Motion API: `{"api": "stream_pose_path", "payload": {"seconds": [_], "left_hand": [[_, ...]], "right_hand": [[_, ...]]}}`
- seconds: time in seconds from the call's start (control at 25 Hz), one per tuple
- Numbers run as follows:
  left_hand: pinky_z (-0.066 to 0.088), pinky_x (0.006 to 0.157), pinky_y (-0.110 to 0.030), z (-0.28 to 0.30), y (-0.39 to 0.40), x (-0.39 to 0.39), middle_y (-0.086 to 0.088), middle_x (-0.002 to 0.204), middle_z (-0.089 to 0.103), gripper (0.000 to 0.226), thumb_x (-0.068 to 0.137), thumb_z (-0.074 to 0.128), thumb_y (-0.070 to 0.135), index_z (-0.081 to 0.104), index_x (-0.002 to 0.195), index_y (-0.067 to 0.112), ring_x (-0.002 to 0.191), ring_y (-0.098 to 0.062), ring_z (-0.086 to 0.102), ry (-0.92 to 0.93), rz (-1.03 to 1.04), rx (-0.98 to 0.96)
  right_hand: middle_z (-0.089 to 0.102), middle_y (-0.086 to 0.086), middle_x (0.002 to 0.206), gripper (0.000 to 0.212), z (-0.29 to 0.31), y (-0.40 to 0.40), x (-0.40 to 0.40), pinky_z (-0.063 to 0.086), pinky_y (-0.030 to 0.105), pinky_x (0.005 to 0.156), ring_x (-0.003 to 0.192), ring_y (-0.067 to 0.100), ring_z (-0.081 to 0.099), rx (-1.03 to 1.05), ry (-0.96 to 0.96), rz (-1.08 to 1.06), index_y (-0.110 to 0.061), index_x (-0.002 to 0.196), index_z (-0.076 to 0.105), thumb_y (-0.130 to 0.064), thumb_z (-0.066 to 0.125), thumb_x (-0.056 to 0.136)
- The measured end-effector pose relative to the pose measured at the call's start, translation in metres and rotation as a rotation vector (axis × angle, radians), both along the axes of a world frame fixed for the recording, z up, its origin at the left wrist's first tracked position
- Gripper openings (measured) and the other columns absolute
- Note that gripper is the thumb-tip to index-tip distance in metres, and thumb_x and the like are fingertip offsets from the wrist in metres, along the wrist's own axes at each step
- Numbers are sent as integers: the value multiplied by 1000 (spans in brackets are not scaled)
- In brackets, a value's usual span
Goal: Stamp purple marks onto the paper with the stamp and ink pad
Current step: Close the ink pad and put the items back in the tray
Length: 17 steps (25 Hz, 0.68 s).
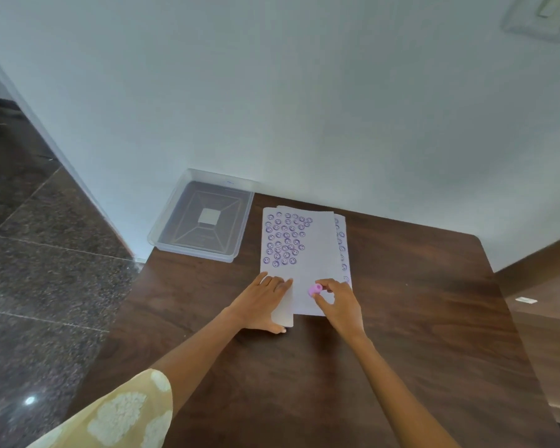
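Observation:
A white sheet of paper (pixel 307 253) lies on the dark wooden table (pixel 401 334), its upper left part covered with several purple smiley marks. Another stamped sheet (pixel 342 247) peeks out from under its right edge. My left hand (pixel 262 302) rests flat on the paper's lower left corner, fingers spread. My right hand (pixel 337 302) pinches a small round pink stamp (pixel 315 289) over the lower part of the paper. No ink pad is visible.
A clear plastic tray (pixel 201 218) with a small white square inside sits at the table's far left corner, overhanging the edge. A white wall stands right behind the table. Dark stone floor lies to the left.

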<state>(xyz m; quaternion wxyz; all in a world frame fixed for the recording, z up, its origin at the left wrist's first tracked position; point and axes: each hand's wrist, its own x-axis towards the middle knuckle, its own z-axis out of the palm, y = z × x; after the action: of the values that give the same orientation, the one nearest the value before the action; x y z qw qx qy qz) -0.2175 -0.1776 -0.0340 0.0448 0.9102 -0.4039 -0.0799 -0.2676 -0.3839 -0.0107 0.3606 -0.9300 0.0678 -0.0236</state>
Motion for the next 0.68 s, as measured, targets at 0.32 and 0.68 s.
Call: {"api": "stream_pose_path", "payload": {"seconds": [0.32, 0.68], "left_hand": [[23, 112, -48, 34, 101, 43, -12, 142, 42, 104, 65, 57, 72, 22, 142, 13, 126, -31, 42, -71, 168, -29], [23, 107, -46, 56, 195, 172, -13, 139, 42, 105, 65, 63, 66, 20, 143, 10, 125, -30, 42, -54, 224, 67]], "right_hand": [[69, -5, 99, 21, 23, 89, 72, 43, 24, 79, 94, 11, 58, 14, -41, 143, -28, 94, 63, -45, 52, 88], [69, 6, 100, 19, 43, 191, 166, 53, 38, 79, 96, 23, 60, -9, 2, 87, -16, 100, 63, -29, 57, 88]]}}
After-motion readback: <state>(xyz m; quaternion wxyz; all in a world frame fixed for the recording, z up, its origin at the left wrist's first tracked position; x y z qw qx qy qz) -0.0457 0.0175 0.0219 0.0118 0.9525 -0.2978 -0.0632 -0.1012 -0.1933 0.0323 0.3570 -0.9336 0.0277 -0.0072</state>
